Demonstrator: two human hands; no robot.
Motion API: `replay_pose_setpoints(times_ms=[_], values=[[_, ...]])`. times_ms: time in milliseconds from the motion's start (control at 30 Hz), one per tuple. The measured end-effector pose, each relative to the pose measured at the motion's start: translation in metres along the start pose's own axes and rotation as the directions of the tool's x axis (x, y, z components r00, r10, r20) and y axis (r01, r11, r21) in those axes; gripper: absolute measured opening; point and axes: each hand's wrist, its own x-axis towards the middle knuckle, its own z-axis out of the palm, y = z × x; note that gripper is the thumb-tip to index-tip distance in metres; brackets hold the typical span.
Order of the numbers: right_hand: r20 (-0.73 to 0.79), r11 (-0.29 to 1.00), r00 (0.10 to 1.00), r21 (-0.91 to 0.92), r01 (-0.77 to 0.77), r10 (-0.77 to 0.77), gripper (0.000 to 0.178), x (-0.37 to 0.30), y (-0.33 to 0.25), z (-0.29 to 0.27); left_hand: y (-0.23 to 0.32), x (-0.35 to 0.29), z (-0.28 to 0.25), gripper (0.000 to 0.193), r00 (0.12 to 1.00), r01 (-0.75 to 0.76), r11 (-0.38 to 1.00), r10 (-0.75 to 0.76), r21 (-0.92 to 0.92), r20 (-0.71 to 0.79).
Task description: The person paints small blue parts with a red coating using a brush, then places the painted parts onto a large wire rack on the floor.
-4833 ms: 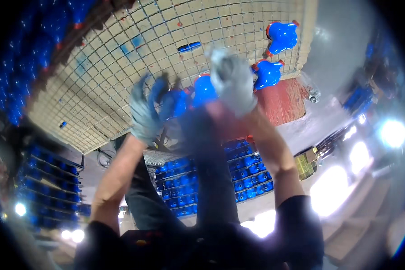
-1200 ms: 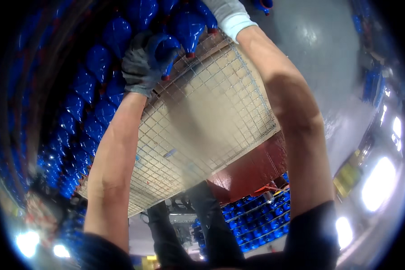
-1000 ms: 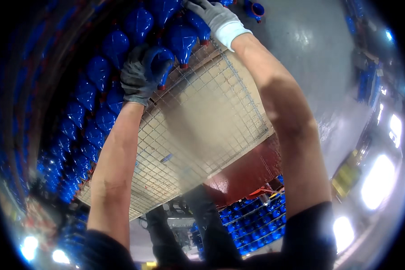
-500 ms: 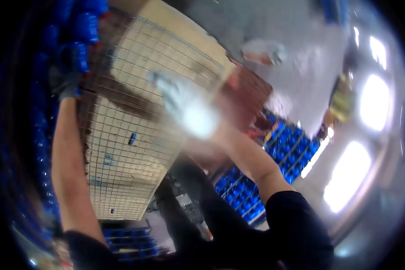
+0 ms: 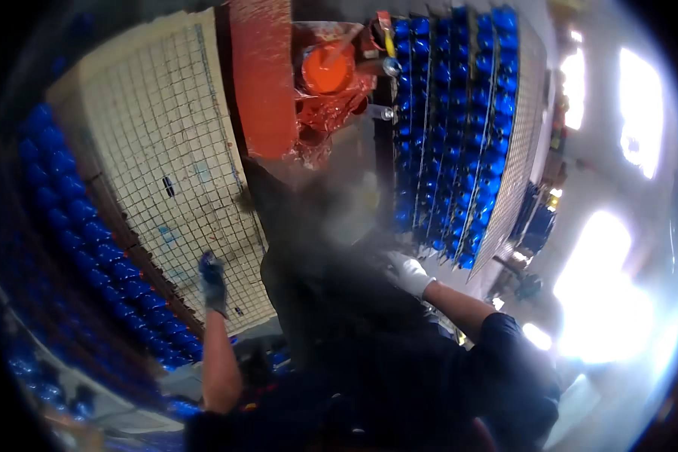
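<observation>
My left hand [image 5: 212, 285], in a grey glove with dark fingertips, is held up in front of a wire mesh panel [image 5: 184, 143]. Its fingers are small and dark here, and I cannot make out whether they grip anything. My right hand [image 5: 409, 273], in a white glove, is at my right side near the lower end of a rack of blue parts [image 5: 452, 135]. The fingers of that hand point forward and left, apart, with nothing visible in them. A blurred pale patch hangs in the middle of the view, over the dark area ahead of my body.
A red-stained bench [image 5: 262, 83] stands ahead, with an orange round container [image 5: 328, 68] and crumpled red sheeting [image 5: 328, 117] beside it. More glossy blue parts [image 5: 90, 241] line the left side along the mesh panel. Bright light patches [image 5: 606, 282] lie at the right.
My view has turned, bringing the red bench and the right-hand blue rack ahead. My left hand has come away from the blue parts; my right hand has dropped from the mesh to my side.
</observation>
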Motion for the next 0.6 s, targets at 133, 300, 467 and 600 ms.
replay_pose_setpoints(times_ms=[133,300,467,600], values=[[0.054,0.973,0.991,0.192,-0.129,0.120,0.049,-0.066,0.091,0.083,-0.008,-0.158,0.056,0.035,0.976,-0.146,0.842,0.037,0.519,0.215],[-0.094,0.880,0.955,0.423,-0.216,0.280,0.041,-0.082,0.083,0.053,0.014,-0.236,0.064,0.046,0.959,0.134,0.868,-0.234,0.478,0.157],[-0.257,0.771,0.907,0.628,-0.106,0.334,0.037,-0.089,0.102,0.028,0.043,-0.243,0.049,0.049,0.948,0.275,0.706,-0.313,0.653,-0.061],[-0.490,0.894,0.814,0.443,-0.074,0.311,0.030,-0.078,0.200,0.033,0.094,-0.267,0.120,0.042,0.962,0.235,0.608,-0.258,0.758,-0.091]])
